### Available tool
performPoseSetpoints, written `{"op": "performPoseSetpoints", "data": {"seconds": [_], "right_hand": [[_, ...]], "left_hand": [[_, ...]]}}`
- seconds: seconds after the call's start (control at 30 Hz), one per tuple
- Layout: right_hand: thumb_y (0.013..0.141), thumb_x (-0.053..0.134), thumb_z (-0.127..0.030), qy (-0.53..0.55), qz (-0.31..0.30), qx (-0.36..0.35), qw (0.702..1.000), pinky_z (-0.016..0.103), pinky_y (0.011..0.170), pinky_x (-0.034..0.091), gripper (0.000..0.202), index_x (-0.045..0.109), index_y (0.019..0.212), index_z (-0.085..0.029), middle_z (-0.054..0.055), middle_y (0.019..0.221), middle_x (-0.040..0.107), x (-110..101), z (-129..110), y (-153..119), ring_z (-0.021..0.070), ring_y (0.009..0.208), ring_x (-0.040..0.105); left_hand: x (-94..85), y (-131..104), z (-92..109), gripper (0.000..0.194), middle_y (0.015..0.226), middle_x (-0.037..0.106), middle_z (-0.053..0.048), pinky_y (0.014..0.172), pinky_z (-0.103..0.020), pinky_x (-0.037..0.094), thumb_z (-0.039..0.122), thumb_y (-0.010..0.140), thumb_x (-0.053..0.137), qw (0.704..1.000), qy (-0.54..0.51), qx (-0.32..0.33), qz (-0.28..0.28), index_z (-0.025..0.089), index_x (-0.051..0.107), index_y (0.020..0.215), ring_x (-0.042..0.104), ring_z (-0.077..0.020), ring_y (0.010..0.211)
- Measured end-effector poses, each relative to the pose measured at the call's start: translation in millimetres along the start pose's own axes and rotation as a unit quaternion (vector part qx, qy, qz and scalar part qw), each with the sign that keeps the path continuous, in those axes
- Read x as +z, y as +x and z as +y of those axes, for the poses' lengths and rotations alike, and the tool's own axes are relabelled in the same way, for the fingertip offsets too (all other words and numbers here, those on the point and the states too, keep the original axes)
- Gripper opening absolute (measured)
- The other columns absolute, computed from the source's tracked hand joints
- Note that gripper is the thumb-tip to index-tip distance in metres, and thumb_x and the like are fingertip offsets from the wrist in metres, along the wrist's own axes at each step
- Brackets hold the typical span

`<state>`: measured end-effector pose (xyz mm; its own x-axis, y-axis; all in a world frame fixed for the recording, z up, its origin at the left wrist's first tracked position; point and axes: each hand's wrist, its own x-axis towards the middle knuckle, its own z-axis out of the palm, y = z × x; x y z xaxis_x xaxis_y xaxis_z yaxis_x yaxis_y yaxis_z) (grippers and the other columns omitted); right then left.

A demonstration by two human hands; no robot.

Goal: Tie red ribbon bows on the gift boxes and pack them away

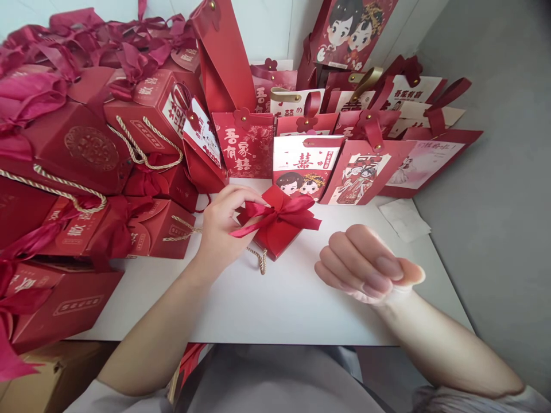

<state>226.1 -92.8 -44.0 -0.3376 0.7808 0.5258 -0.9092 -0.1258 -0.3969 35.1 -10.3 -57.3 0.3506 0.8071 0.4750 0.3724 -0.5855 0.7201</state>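
A small red gift box (pixel 279 244), tied on top with a red ribbon bow (pixel 286 211), sits tilted on the white table. My left hand (pixel 226 221) is at the box's left side, its thumb and fingers closed on the ribbon by the knot. One ribbon tail hangs below those fingers. From under the box a twisted cord handle (pixel 262 263) sticks out. Apart from the box, to its right, my right hand (pixel 365 264) is raised above the table, fingers curled into a fist; I see nothing in it.
Many red gift boxes (pixel 97 143) with ribbons and cord handles are stacked on the left. Red and white gift bags (pixel 307 158) stand in rows at the back. A white paper piece (pixel 404 219) lies by the grey wall (pixel 495 172). A cardboard box (pixel 55 378) is below the table's left edge.
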Motion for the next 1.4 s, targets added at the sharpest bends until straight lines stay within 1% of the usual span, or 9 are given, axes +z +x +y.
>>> {"op": "performPoseSetpoints", "data": {"seconds": [0.1,0.2,0.3,0.43,0.63,0.87,1.0,1.2,1.4], "right_hand": [[0.088,0.073,-0.021,-0.02,-0.041,-0.015,0.999,0.015,0.043,0.033,0.045,0.037,0.061,-0.021,-0.009,0.056,0.046,-6,2,0,0.003,0.043,0.037],[0.091,0.07,-0.023,-0.064,-0.053,-0.013,0.996,0.015,0.043,0.034,0.043,0.038,0.063,-0.021,-0.009,0.058,0.046,-10,2,-2,0.0026,0.043,0.038],[0.092,0.068,-0.024,-0.116,-0.034,0.001,0.993,0.016,0.046,0.037,0.04,0.039,0.064,-0.021,-0.008,0.059,0.046,-10,0,-5,0.0035,0.044,0.039],[0.093,0.064,-0.028,-0.152,-0.021,0.02,0.988,0.017,0.046,0.038,0.029,0.048,0.07,-0.022,-0.007,0.06,0.047,-9,-1,-8,0.0055,0.047,0.041],[0.094,0.058,-0.024,-0.217,0.002,0.0,0.976,0.022,0.056,0.042,0.013,0.058,0.081,-0.021,-0.003,0.068,0.048,-8,-3,-11,0.0095,0.059,0.048],[0.094,0.056,-0.024,-0.239,0.006,-0.008,0.971,0.024,0.056,0.043,0.009,0.064,0.091,-0.02,0.0,0.077,0.055,-9,-3,-18,0.0106,0.062,0.05],[0.095,0.057,-0.023,-0.251,0.014,-0.014,0.968,0.025,0.056,0.044,0.012,0.068,0.098,-0.02,0.0,0.083,0.061,-11,-2,-23,0.0088,0.058,0.05],[0.094,0.059,-0.022,-0.272,0.019,-0.025,0.962,0.024,0.055,0.044,0.01,0.068,0.094,-0.019,0.0,0.082,0.062,-8,-2,-21,0.0077,0.055,0.05],[0.092,0.059,-0.024,-0.283,0.053,-0.036,0.957,0.025,0.05,0.041,0.01,0.061,0.083,-0.021,-0.002,0.071,0.06,-6,-4,-15,0.009,0.049,0.047]], "left_hand": [[0.2,0,-1,0.022,0.096,0.07,-0.004,0.068,-0.024,0.052,0.001,0.079,0.07,1.0,-0.001,0.002,-0.001,0.02,0.074,0.088,0.067,-0.0149,0.087],[0.4,0,-1,0.021,0.096,0.07,-0.004,0.069,-0.025,0.053,0.002,0.08,0.071,1.0,-0.003,0.004,-0.003,0.02,0.074,0.088,0.067,-0.0148,0.087],[0.3,0,0,0.019,0.096,0.069,-0.004,0.069,-0.025,0.053,0.003,0.08,0.071,1.0,-0.002,0.003,-0.003,0.02,0.074,0.088,0.067,-0.0151,0.087],[-0.2,0,0,0.019,0.095,0.069,-0.003,0.07,-0.025,0.053,0.003,0.08,0.072,1.0,0.001,0.008,-0.003,0.02,0.073,0.088,0.067,-0.0149,0.087],[-0.3,0,2,0.019,0.096,0.069,-0.003,0.07,-0.025,0.053,0.003,0.081,0.071,1.0,0.004,0.002,-0.005,0.02,0.073,0.088,0.067,-0.0148,0.088],[0.8,0,2,0.021,0.097,0.069,-0.003,0.071,-0.025,0.053,0.002,0.08,0.072,1.0,0.004,0.008,-0.008,0.021,0.073,0.089,0.067,-0.015,0.089],[0.0,-1,1,0.022,0.097,0.069,-0.003,0.073,-0.026,0.053,0.001,0.079,0.072,1.0,0.002,0.007,-0.011,0.021,0.073,0.089,0.067,-0.0151,0.09],[0.3,0,0,0.022,0.098,0.069,-0.003,0.072,-0.025,0.053,0.002,0.078,0.073,1.0,0.003,0.008,-0.013,0.021,0.073,0.089,0.067,-0.015,0.09],[0.3,0,2,0.022,0.096,0.07,-0.003,0.072,-0.026,0.054,0.001,0.078,0.071,1.0,0.017,0.013,-0.011,0.021,0.072,0.088,0.067,-0.0158,0.09]]}}
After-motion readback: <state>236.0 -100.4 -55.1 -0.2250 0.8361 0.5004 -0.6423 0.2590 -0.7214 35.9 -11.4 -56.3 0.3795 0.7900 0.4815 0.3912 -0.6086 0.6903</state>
